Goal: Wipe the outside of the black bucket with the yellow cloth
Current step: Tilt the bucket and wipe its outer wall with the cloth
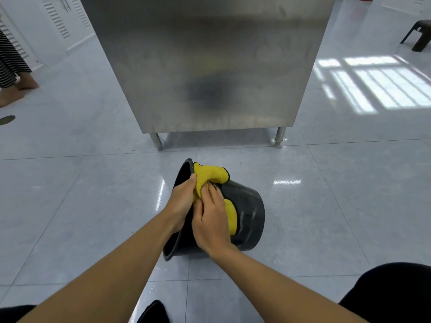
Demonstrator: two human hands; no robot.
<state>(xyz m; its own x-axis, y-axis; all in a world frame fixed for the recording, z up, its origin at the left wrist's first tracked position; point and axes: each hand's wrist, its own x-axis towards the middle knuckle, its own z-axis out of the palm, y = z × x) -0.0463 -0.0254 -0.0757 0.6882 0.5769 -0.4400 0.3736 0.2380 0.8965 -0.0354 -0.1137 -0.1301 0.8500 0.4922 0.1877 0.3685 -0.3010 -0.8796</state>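
The black bucket (250, 215) lies on its side on the tiled floor, its open mouth turned to the left and its base to the right. The yellow cloth (207, 174) is draped over the bucket's upper side near the rim, with another fold showing lower down on the wall. My left hand (180, 201) grips the rim and pinches the cloth there. My right hand (211, 220) rests on top of the cloth and presses it against the bucket's outer wall. Both hands touch each other.
A stainless steel cabinet (210, 66) on short legs stands just beyond the bucket. Another person's feet (14, 89) are at the far left. A dark stool (419, 33) stands at the far right. My knees (394, 292) frame the bottom edge. A floor drain (7, 119) sits at the left.
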